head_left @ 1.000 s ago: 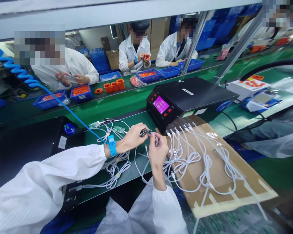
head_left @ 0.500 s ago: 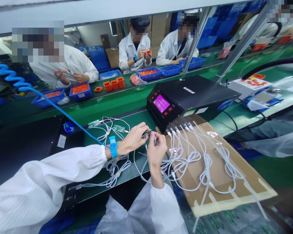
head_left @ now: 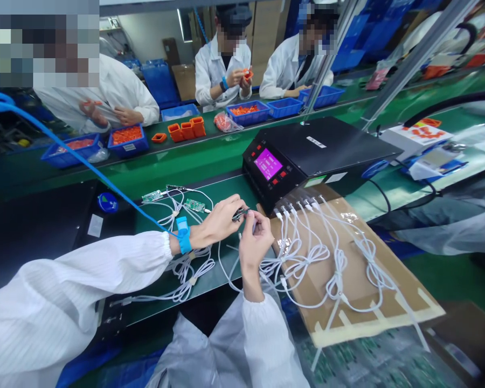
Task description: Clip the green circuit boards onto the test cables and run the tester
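My left hand, with a blue strap on its wrist, is closed on the edge of a small dark circuit board. My right hand meets it from the right, thumb and fingers pinched at the board's end around what looks like a cable plug, mostly hidden by the fingers. Left of the hands, green circuit boards lie joined to white cables in tied loops. To the right, a black test box with a lit purple screen has several white cables plugged into its front.
Bundled cables rest on a cardboard sheet with taped edges. A black case stands at left. A blue coiled cord runs down to my left wrist. Across the green belt, co-workers sit behind blue bins of orange parts.
The view has shifted slightly, so most things sit a little lower or further left. Both hands keep their hold at the board, with hardly any movement between them.
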The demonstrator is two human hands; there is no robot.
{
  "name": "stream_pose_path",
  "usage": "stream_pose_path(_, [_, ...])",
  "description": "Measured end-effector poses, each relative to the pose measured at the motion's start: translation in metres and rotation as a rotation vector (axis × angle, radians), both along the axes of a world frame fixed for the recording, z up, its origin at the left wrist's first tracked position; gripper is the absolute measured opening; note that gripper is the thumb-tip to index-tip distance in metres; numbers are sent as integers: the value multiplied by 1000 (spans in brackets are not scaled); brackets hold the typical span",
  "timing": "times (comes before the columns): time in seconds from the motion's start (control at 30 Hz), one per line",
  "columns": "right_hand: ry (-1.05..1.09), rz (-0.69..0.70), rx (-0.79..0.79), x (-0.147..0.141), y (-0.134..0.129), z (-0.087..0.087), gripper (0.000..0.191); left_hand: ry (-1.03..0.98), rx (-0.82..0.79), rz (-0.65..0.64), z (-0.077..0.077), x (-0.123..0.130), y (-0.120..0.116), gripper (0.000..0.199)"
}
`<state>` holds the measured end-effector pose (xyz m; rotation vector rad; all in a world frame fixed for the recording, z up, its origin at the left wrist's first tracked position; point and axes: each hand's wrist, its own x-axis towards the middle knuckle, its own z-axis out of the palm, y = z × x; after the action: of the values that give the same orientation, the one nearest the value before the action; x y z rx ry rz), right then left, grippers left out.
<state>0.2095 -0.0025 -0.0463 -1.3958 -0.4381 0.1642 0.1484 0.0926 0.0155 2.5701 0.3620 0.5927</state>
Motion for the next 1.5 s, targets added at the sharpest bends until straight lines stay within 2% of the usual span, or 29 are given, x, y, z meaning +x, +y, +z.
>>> stream_pose_path(0.27, [40,-63,53,-5,13,-3,38,-17,-74,88,0,3,-9,8])
stream_pose_path(0.43, [90,-7,85,1,27,-10,39,25,-65,158,1,4,5,9])
stream_pose_path(0.53, [43,77,8,12,35,-16,42,111,-74,191,0,2,22,9])
stream_pose_path(0.67, [-38,190,-222,34,41,-23,45,170,-132,289,0,-3,33,27])
stream_pose_path(0.77, [-143,262,-408,49,38,-27,39,186,-288,310,4,-5,26,27])
stream_pose_path(0.87, [-288,303,-539,56,22,-32,38,193,-664,360,9,-3,16,25])
stream_pose_path(0.93, [-391,276,-579,54,1,-35,41,165,-949,417,10,-1,12,20])
stream_pose_path(1.0, [-493,264,-619,48,-26,-39,39,155,-1132,427,10,2,12,7])
stream_pose_path(1.13, [-658,368,-755,31,-69,-44,22,258,-1225,418,9,4,12,26])
stream_pose_path(1.27, [-721,349,-856,18,-73,-43,4,258,-1307,419,12,7,8,27])
stream_pose_path(1.3, [-702,331,-860,17,-71,-41,8,240,-1330,417,12,8,7,26])
stream_pose_path(1.4, [-500,255,-781,18,-65,-36,18,174,-1407,398,10,9,7,20])
stream_pose_path(1.5, [-190,229,-526,20,-63,-28,22,111,-1460,374,9,9,7,16])
